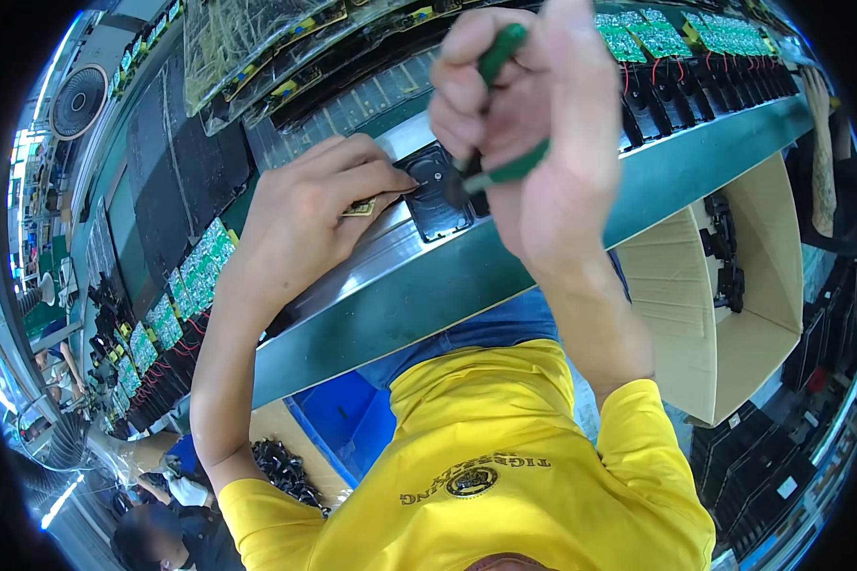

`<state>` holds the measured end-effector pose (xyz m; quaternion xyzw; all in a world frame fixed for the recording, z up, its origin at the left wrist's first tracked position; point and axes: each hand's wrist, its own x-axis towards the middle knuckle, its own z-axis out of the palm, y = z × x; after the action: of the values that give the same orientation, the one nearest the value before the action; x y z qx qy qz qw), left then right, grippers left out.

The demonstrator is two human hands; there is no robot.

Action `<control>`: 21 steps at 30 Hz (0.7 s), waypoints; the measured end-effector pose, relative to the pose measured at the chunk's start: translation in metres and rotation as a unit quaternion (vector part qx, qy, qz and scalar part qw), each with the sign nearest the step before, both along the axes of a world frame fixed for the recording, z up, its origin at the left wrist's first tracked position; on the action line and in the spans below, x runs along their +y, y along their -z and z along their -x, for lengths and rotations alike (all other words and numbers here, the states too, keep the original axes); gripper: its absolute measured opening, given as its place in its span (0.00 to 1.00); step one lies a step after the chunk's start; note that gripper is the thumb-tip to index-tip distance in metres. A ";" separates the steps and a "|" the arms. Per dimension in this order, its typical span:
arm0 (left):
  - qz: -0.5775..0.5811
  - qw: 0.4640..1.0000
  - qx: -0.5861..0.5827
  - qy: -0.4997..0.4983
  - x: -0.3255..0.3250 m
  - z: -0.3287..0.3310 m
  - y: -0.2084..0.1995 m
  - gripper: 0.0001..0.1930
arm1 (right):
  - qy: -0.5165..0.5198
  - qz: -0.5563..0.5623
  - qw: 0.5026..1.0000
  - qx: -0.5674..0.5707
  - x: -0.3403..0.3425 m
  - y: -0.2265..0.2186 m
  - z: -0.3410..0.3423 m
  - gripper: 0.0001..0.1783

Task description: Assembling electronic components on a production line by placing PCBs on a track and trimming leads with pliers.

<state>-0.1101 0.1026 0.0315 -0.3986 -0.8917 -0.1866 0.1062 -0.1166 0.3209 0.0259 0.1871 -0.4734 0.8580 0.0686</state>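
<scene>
My right hand (571, 162) is closed around green-handled hand cutters (526, 164), somewhat blurred. Their dark jaws point down and left, over a black plastic housing (436, 195) lying on a metal strip (367, 252) along the bench. At the housing's left side, my left hand (305, 214) is closed, its thumb and fingertips pinched together at the edge. A small yellow part (360, 207) shows between its fingers and palm; its exact kind is hidden. Whether the cutter jaws touch the housing, I cannot tell.
Green circuit boards with red wires and black housings line the bench at left (203, 271) and far right (643, 36). Stacked clear trays (257, 48) stand behind. A cardboard box (667, 300) with black parts and a blue bin (348, 414) sit below the green bench edge (390, 333). Another person's arm (823, 157) is at right.
</scene>
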 end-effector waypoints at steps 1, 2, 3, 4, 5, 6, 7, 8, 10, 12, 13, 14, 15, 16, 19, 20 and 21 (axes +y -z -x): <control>0.014 1.000 0.021 0.009 0.001 0.001 0.001 0.09 | -0.003 0.026 1.000 0.002 -0.007 0.008 0.010 0.27; 0.028 0.999 0.043 0.017 0.002 0.002 0.003 0.09 | -0.005 0.053 0.999 0.003 -0.011 0.011 0.014 0.30; 0.028 0.999 0.043 0.016 0.002 0.002 0.005 0.09 | -0.006 0.053 0.999 0.003 -0.016 0.012 0.015 0.30; 0.029 0.998 0.051 0.016 0.003 0.003 0.007 0.09 | -0.009 0.062 0.998 -0.003 -0.020 0.013 0.015 0.29; 0.031 0.998 0.060 0.016 0.003 0.003 0.010 0.09 | -0.012 0.072 0.997 -0.010 -0.024 0.014 0.016 0.28; 0.033 0.997 0.068 0.015 0.004 0.003 0.011 0.09 | -0.014 0.082 0.996 -0.016 -0.027 0.015 0.016 0.27; 0.035 0.996 0.077 0.015 0.004 0.003 0.012 0.09 | -0.018 0.092 0.995 -0.023 -0.030 0.015 0.016 0.26; 0.035 0.996 0.077 0.016 0.003 0.003 0.012 0.09 | -0.018 0.101 0.994 -0.029 -0.032 0.015 0.016 0.25; 0.038 0.996 0.077 0.010 -0.004 0.000 0.010 0.09 | -0.021 0.120 0.992 -0.042 -0.037 0.015 0.017 0.23; 0.042 0.996 0.078 0.004 -0.012 -0.004 0.007 0.08 | -0.025 0.138 0.989 -0.055 -0.043 0.014 0.017 0.22; 0.042 0.996 0.078 0.004 -0.015 -0.007 0.005 0.08 | -0.024 0.138 0.989 -0.055 -0.048 0.014 0.017 0.22; 0.043 0.996 0.080 -0.004 -0.018 -0.009 0.003 0.08 | -0.028 0.122 0.991 -0.043 -0.053 0.014 0.018 0.21; 0.043 0.996 0.082 -0.012 -0.021 -0.011 0.000 0.08 | -0.031 0.105 0.994 -0.030 -0.059 0.014 0.018 0.19; 0.044 0.995 0.084 -0.019 -0.022 -0.013 -0.002 0.08 | -0.034 0.088 0.995 -0.017 -0.063 0.014 0.019 0.18; 0.043 0.995 0.079 -0.036 -0.023 -0.019 -0.001 0.08 | -0.037 0.064 0.997 -0.015 -0.065 0.016 0.018 0.16; 0.041 0.996 0.071 -0.044 -0.022 -0.020 0.002 0.07 | -0.035 0.057 0.997 -0.026 -0.065 0.017 0.018 0.15; 0.039 0.996 0.063 -0.051 -0.020 -0.021 0.003 0.07 | -0.033 0.051 0.997 -0.037 -0.064 0.018 0.018 0.14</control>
<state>-0.0887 0.0827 0.0281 -0.3671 -0.9090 -0.1210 0.1557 -0.1344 0.2569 0.0082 0.1670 -0.4253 0.8890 0.0321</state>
